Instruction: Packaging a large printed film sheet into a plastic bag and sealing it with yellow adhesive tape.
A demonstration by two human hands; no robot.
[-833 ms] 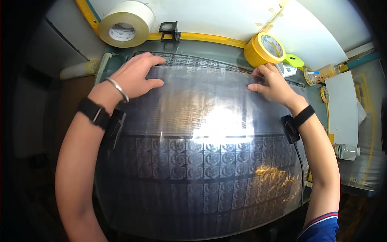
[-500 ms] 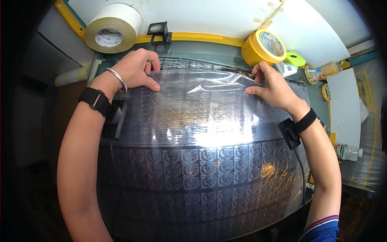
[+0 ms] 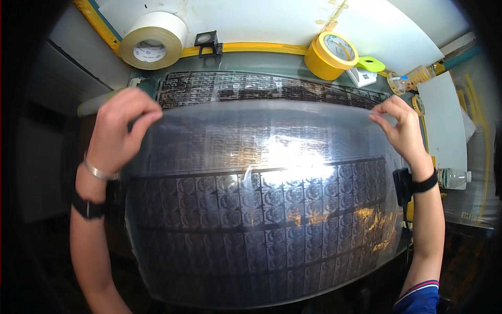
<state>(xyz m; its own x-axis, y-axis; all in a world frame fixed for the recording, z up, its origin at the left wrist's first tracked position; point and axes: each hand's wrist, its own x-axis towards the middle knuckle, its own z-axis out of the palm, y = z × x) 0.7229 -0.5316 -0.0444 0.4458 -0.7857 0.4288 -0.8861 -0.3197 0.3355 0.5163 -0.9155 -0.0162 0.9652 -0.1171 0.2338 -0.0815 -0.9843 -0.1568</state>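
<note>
Left hand (image 3: 119,121) and right hand (image 3: 403,127) have moved wider apart, pinching a clear sheet (image 3: 235,116).

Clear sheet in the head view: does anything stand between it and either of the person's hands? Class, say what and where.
Nothing visible does: the left hand and right hand each pinch the clear sheet directly at its far edge. The white tape roll and yellow tape roll stand beyond that edge, not between.
</note>
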